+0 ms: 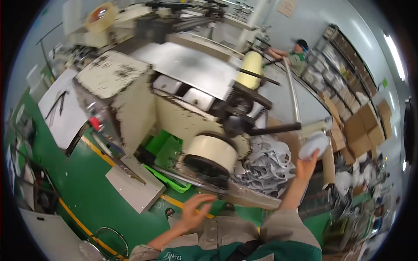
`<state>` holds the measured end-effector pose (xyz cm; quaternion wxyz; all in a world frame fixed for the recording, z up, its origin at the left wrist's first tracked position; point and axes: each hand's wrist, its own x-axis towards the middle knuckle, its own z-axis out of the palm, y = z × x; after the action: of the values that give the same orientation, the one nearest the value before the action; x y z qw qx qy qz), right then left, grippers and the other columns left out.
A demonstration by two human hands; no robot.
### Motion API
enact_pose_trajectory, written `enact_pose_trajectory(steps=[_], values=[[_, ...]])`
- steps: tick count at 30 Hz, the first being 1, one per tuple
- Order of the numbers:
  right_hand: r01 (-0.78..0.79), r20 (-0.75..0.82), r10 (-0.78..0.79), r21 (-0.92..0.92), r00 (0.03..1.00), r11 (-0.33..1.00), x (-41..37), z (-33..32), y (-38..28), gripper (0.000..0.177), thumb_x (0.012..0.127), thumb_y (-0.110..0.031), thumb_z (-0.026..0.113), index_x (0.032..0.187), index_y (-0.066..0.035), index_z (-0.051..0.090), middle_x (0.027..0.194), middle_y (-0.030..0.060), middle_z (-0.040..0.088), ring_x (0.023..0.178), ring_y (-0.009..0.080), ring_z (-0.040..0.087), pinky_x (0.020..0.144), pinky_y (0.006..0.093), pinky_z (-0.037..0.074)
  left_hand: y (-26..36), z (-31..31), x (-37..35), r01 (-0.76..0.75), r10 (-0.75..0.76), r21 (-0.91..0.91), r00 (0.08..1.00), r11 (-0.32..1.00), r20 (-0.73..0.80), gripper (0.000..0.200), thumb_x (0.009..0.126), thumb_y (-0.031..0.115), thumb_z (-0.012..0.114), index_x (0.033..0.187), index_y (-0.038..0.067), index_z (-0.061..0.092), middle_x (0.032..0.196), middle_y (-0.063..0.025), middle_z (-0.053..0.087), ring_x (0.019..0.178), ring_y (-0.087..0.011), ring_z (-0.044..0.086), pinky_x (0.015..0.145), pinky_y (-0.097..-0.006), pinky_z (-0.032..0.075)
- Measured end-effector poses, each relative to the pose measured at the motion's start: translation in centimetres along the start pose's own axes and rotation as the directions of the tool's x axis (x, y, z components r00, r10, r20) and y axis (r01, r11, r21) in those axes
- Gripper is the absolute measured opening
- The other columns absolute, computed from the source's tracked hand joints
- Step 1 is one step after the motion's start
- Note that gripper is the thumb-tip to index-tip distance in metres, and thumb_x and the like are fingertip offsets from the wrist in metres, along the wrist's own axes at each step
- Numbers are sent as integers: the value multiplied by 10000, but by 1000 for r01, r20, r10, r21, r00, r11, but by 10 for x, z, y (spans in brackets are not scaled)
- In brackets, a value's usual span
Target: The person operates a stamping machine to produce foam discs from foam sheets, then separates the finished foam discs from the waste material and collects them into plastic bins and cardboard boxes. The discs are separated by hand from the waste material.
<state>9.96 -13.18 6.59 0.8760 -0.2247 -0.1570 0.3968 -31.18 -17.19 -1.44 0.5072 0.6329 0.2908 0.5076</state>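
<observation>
My right hand (307,165) is stretched out to the right, its fingers closed round a pale, rounded piece (314,145) that is too blurred to name further. The piece overlaps the end of a light roller (329,161) in this view. Low in front of my body, my left hand (193,213) holds nothing, its fingers bent and apart. Just above it stands a worn cream machine (135,102) with a shiny metal top plate (187,65) and a cream and black drum-shaped part (211,153). Between my hands, a cardboard box (248,195) holds grey-white cut-out scraps (267,165).
A green crate (180,187) sits under the machine. Left of it are a white table (61,113) with dark tools and a board (133,185) near the floor. Another person (298,58) works at the far right, near loaded shelves (344,65) and cardboard cartons (363,128).
</observation>
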Motion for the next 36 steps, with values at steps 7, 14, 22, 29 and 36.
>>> enact_pose_trajectory(steps=[7, 14, 22, 29, 36], values=[[-168, -31, 165, -271, 986, 948, 71, -124, -36, 358, 861, -150, 552, 1178, -15, 452, 1125, 74, 534, 1015, 190, 528, 896, 357, 428, -114, 215, 104, 355, -355, 22, 933, 935, 54, 886, 720, 349, 700, 1335, -55, 207, 1355, -224, 292, 1272, -258, 281, 1014, -349, 268], [-352, 242, 624, -651, 743, 672, 142, -140, -37, 368, 784, -140, 640, 1089, 30, 525, 997, 73, 594, 883, 158, 562, 810, 292, 437, -131, 294, 234, 547, -653, -415, 737, 727, -173, 562, 780, 298, 654, 1190, -17, 435, 1113, -104, 523, 1000, -179, 493, 827, -312, 406], [-310, 344, 696, -710, 630, 632, 177, -162, 15, 431, 765, -168, 645, 1119, 37, 509, 1019, 100, 591, 922, 163, 554, 805, 290, 435, -120, 304, 224, 578, -641, -350, 762, 737, -93, 466, 880, 343, 499, 1221, 35, 421, 1080, -73, 547, 937, -169, 546, 756, -259, 431], [-364, 229, 553, -548, 801, 753, 193, -164, -28, 470, 795, -15, 559, 1227, 14, 375, 1145, 121, 505, 977, 198, 535, 854, 334, 433, -109, 281, 245, 170, -411, -446, 745, 879, -526, 328, 852, 238, 568, 1072, -1, 519, 1015, -84, 585, 899, -157, 571, 747, -282, 460], [-180, 263, 864, -913, 429, 367, 205, -130, 28, 442, 712, -194, 698, 1040, 64, 552, 966, 107, 604, 869, 185, 564, 769, 303, 446, -117, 301, 217, 369, -567, -517, 768, 772, -298, 324, 860, 285, 550, 1035, 12, 550, 945, -37, 608, 872, -122, 572, 771, -272, 453]])
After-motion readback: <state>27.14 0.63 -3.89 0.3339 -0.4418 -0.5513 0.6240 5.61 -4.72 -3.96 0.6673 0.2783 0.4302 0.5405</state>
